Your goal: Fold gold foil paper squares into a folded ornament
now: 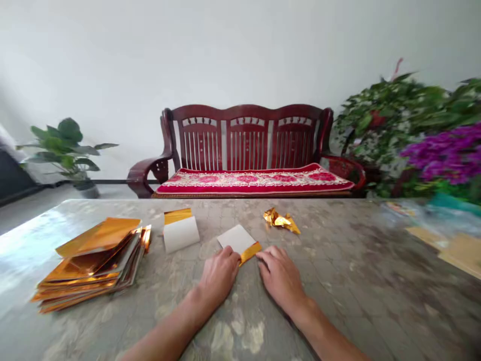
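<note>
A sheet of gold foil paper (236, 240) lies white side up on the table, with a narrow gold strip folded over along its near edge. At the left end of that strip, my left hand (221, 271) is closed, its fingers curled and pressed on the fold. My right hand (280, 276) has its thumb and fingertips together at the strip's right corner. The fingertips hide part of both ends. Farther left rests another partly folded foil sheet (182, 234), and beyond my right hand is a crumpled gold foil piece (280, 219).
A thick stack of gold foil sheets (93, 265) stands on the table's left. At the right edge are clear plastic wrapping (421, 215) and tan card (462, 250). Behind the table (338, 301) stands a red wooden bench (246, 140), with potted plants (67, 145) on either side.
</note>
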`<state>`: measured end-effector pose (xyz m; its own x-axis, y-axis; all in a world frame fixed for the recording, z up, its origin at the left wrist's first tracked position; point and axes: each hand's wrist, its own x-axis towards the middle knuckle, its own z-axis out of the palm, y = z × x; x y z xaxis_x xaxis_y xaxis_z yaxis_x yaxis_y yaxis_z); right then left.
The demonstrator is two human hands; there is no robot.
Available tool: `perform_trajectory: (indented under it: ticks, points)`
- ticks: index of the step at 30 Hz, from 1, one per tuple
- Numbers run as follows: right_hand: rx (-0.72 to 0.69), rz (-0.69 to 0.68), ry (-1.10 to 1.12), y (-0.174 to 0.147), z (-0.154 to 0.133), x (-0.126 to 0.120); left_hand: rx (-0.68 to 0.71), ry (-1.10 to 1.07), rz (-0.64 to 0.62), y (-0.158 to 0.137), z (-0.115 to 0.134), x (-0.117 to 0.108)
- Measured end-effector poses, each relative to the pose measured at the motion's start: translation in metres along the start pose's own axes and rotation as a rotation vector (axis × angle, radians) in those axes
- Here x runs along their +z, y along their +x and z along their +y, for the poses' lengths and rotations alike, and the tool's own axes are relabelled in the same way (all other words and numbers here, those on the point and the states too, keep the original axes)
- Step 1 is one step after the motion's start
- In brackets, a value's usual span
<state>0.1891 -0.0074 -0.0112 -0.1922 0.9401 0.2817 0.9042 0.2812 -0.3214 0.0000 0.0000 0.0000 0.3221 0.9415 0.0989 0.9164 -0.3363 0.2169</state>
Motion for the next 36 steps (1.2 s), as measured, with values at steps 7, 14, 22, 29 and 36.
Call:
perform_trajectory:
  ticks: [7, 14, 22, 29, 36]
  points:
    - [0.024, 0.039, -0.048, 0.003, -0.001, 0.002, 0.071, -0.154, -0.041, -0.018, 0.018, 0.001]
    - [-0.063, 0.035, -0.061, 0.000, -0.008, 0.006, 0.014, -0.345, -0.040, -0.013, 0.012, 0.005]
    - [-0.142, 0.006, 0.044, 0.000, -0.007, 0.005, -0.046, -0.336, 0.029, 0.020, -0.011, -0.011]
    - [-0.162, 0.001, 0.098, 0.001, -0.005, 0.007, -0.114, -0.277, -0.133, 0.047, -0.009, -0.006]
    - [-0.159, 0.019, 0.143, 0.001, -0.006, 0.006, -0.121, -0.437, -0.242, 0.051, -0.024, 0.000]
